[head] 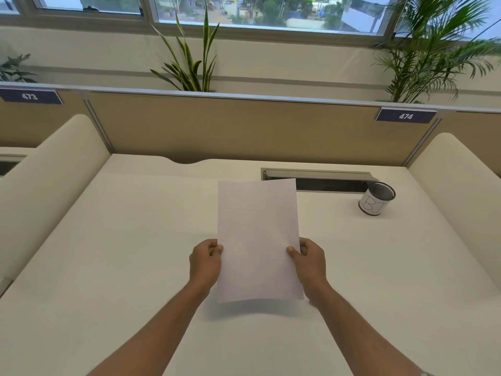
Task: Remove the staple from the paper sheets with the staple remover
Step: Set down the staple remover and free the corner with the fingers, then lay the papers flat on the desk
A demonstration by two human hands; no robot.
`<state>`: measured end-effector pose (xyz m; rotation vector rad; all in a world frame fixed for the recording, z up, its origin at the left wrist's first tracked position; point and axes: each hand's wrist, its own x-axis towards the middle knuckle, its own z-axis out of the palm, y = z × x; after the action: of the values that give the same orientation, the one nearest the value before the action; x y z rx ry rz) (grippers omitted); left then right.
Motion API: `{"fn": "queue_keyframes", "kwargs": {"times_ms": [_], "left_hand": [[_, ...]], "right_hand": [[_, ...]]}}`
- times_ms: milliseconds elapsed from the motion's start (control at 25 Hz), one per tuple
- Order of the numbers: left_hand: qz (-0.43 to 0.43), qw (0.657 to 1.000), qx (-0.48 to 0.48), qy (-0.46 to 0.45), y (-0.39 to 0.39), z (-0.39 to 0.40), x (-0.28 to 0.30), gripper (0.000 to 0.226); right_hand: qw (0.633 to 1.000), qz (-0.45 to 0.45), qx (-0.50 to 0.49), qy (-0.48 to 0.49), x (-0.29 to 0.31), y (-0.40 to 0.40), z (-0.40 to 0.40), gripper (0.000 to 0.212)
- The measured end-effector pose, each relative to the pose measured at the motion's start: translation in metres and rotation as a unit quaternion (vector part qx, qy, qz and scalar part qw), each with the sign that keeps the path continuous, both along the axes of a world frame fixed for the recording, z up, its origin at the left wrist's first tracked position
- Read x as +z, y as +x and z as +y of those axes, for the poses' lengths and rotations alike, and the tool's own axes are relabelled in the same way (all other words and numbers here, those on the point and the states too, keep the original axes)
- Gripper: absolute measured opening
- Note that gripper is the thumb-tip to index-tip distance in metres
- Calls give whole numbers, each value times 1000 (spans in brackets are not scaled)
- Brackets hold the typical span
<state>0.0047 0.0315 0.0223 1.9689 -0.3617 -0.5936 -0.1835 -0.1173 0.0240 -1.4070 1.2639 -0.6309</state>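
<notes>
Desk (108, 240): white, fills most of the view, low cream dividers on both sides, tan partition panel (244, 126) along the far edge. Everything below is placed relative to the desk.

Beyond the far edge, behind the panel: window, a spiky striped plant (195, 63) about mid-width, a feathery palm (433, 50) off the far right corner. Number plates on the panel: 473 (29, 96) far left, 474 (405, 116) far right.

Cable slot (320, 179): sunk in the desk top near the far edge, right of centre, flap open.

Paper sheets (257, 240): held above the middle of the desk, lifted clear of it with a shadow underneath, long side running away from the person, blank face up. Staple too small to make out. Can't tell how many sheets.

Left hand (206, 263): closed on the paper's left edge, low down, thumb on top, fingers under.

Right hand (309, 263): closed on the right edge at the same height, thumb on top, fingers under.

Pen cup (376, 198): black mesh with a white paper label, standing on the desk just right of the cable slot, well apart from the paper.
</notes>
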Motion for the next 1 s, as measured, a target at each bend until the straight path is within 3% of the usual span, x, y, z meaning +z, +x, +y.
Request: {"fn": "queue_keyframes", "kwargs": {"times_ms": [480,1000], "left_hand": [[22,997,67,14,110,-44,-14,22],[38,993,96,54,242,-129,-51,8]], "right_hand": [[997,56,5,52,-21,97,-66,16],[993,102,-6,63,-49,233,-155,21]]}}
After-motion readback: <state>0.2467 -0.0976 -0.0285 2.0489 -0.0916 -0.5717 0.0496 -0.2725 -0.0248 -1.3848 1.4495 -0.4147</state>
